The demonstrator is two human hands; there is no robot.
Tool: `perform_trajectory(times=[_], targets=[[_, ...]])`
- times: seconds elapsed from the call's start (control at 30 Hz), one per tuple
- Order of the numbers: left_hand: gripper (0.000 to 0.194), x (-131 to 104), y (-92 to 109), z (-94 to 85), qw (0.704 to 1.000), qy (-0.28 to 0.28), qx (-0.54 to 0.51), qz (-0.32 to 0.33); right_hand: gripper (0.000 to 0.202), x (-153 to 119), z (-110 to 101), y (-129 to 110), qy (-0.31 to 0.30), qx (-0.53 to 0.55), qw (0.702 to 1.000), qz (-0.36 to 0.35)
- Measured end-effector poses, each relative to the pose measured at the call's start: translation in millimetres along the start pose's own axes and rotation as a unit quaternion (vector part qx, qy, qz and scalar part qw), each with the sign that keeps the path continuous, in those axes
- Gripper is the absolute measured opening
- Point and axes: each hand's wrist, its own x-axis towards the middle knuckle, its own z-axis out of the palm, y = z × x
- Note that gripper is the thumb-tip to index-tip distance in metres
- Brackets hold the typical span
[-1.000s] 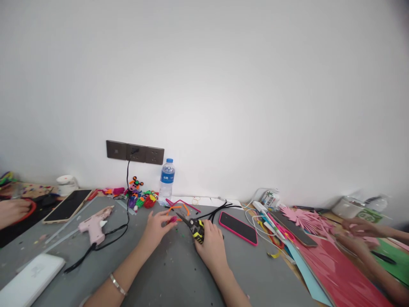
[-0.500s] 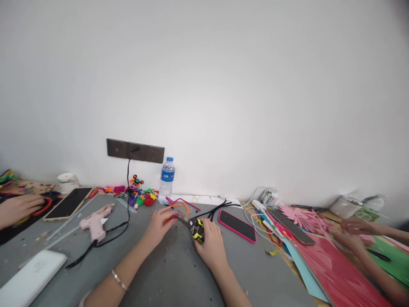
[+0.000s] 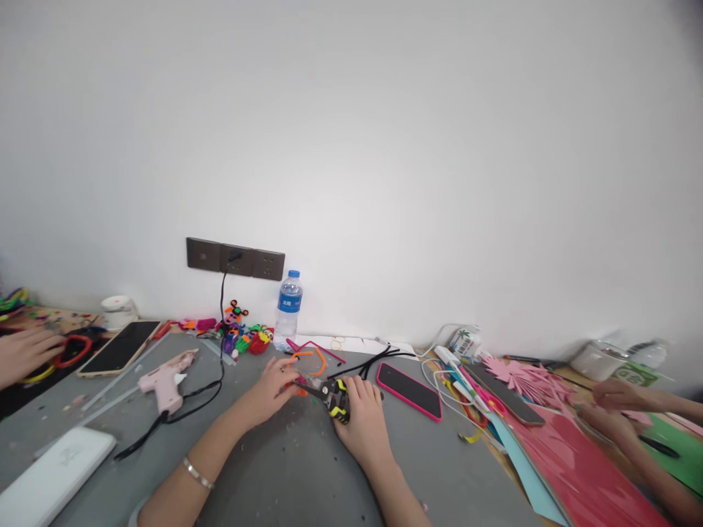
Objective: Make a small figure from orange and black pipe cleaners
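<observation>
My right hand [image 3: 362, 413] is wrapped round the black and yellow handles of a pair of scissors [image 3: 334, 399]. The blades point left and look spread apart, right by the fingers of my left hand [image 3: 269, 391]. Those left fingers are pinched together on a small pink and orange piece, mostly hidden by fingers and blades; its kind is unclear. Just beyond the fingertips lies a bent orange pipe cleaner [image 3: 323, 360]. Behind it rests a magenta pipe cleaner [image 3: 329, 353], and several black pipe cleaners [image 3: 369, 361] lie past my right hand.
A water bottle [image 3: 288, 311] stands by the wall beside colourful fuzzy figures [image 3: 242, 338]. Left are a pink glue gun [image 3: 165, 380], a white power bank [image 3: 60, 476] and a phone [image 3: 121, 350]. A pink-cased phone [image 3: 409, 391] lies right. Other people's hands [image 3: 30, 355] work at both sides.
The scissor blades look wider apart than before. My left hand has shifted slightly left and down, and more of the orange pipe cleaner shows beyond it.
</observation>
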Motion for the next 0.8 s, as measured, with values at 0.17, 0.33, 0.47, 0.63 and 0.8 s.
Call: perform_trajectory(times=[0.17,0.33,0.47,0.63,0.8], targets=[[0.022,-2,1,-7.1,0.999,-0.024,-0.013,0.016,0.047,0,-1,1,-0.008,0.007,1.000,-0.009],[0.023,-2,6,-11.9,0.998,-0.031,-0.039,0.027,0.040,0,-1,3,-0.015,0.005,1.000,-0.009],[0.025,-1,10,-12.7,0.997,-0.041,-0.062,0.016,0.032,0,0,5,-0.018,0.009,1.000,-0.006],[0.026,-1,5,-9.6,0.996,-0.034,-0.082,0.021,0.027,0,-2,6,-0.037,0.003,0.999,-0.002],[0.028,-1,3,-7.6,0.995,-0.032,-0.095,0.008,0.025,2,-4,5,-0.068,0.008,0.998,0.004]])
